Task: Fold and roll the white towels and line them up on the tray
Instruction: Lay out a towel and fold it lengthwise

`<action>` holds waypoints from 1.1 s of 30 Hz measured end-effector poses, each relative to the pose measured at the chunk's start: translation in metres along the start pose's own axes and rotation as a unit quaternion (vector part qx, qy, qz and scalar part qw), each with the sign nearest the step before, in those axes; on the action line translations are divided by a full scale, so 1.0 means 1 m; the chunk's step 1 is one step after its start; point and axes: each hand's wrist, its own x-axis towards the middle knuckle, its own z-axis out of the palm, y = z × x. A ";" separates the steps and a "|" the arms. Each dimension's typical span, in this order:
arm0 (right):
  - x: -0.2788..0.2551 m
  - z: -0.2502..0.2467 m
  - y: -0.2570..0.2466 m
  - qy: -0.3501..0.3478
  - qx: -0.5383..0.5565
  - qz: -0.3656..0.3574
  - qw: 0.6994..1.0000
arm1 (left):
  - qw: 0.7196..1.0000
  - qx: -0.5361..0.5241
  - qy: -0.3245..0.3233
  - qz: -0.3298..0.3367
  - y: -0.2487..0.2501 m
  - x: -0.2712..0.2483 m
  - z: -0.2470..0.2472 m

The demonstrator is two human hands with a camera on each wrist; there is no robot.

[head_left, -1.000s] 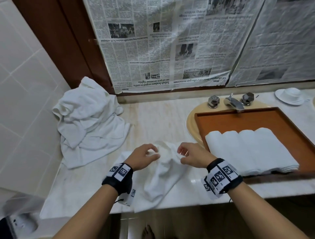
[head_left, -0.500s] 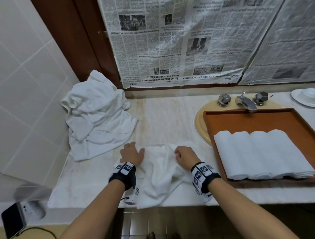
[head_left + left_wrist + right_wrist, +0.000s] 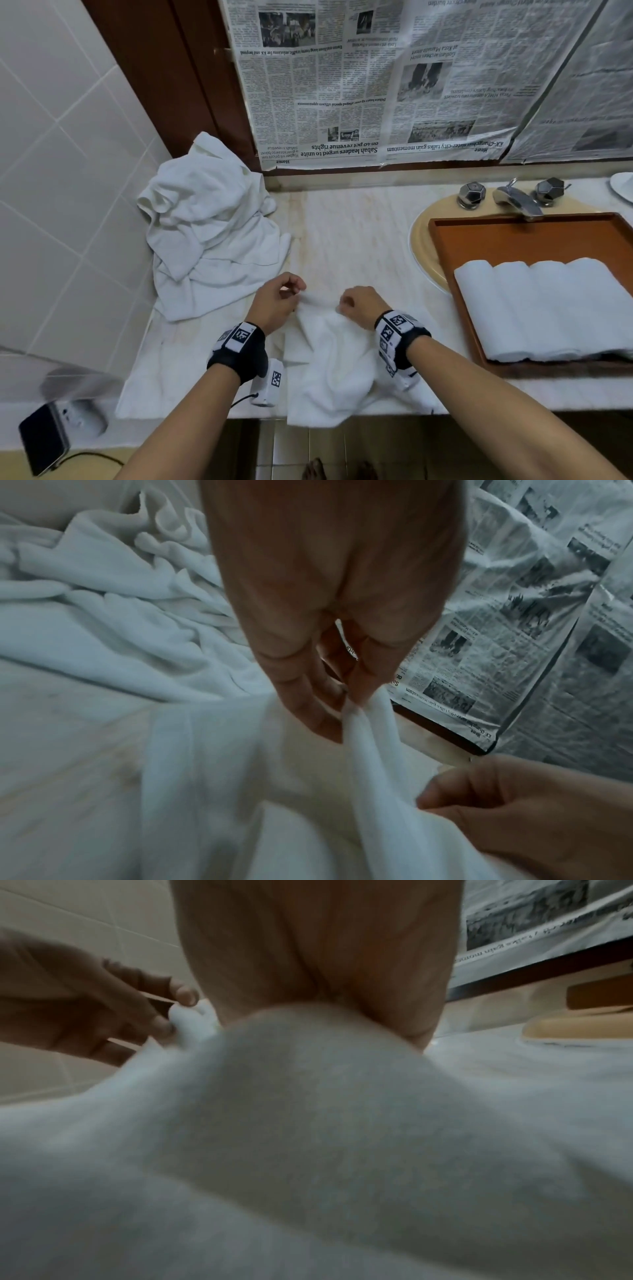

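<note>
A crumpled white towel lies on the marble counter's front edge, partly hanging over it. My left hand pinches its top edge between thumb and fingers, plainly so in the left wrist view, where the towel hangs from my left hand. My right hand grips the same edge a short way to the right; the towel fills the right wrist view and hides those fingertips. Several rolled white towels lie side by side in the brown wooden tray over the sink.
A heap of unfolded white towels sits at the counter's back left against the tiled wall. A tap with two knobs stands behind the tray. Newspaper covers the mirror. A phone lies low at the left.
Both hands went down onto the towel on the counter half a second ago, then came up again pinching its top edge. The camera has shifted a little to the left.
</note>
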 end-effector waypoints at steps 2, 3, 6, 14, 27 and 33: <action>-0.007 -0.008 0.008 0.038 0.059 0.017 0.997 | 1.000 -0.012 0.016 -0.012 -0.001 0.001 -0.006; -0.012 -0.012 0.015 0.049 0.076 0.033 0.995 | 0.999 -0.020 0.024 -0.020 -0.001 0.002 -0.009; -0.028 -0.024 0.030 0.018 0.068 0.078 0.994 | 0.998 -0.048 0.012 -0.039 -0.001 0.004 -0.008; -0.004 0.001 0.002 0.033 0.070 0.029 0.997 | 0.990 -0.094 -0.022 -0.104 -0.013 0.002 0.019; -0.022 -0.036 0.039 0.204 0.305 0.079 0.927 | 0.985 -0.132 -0.036 -0.103 0.008 -0.002 -0.002; -0.050 -0.050 0.081 0.179 0.306 0.138 0.925 | 0.982 -0.108 -0.029 -0.152 0.026 0.002 0.006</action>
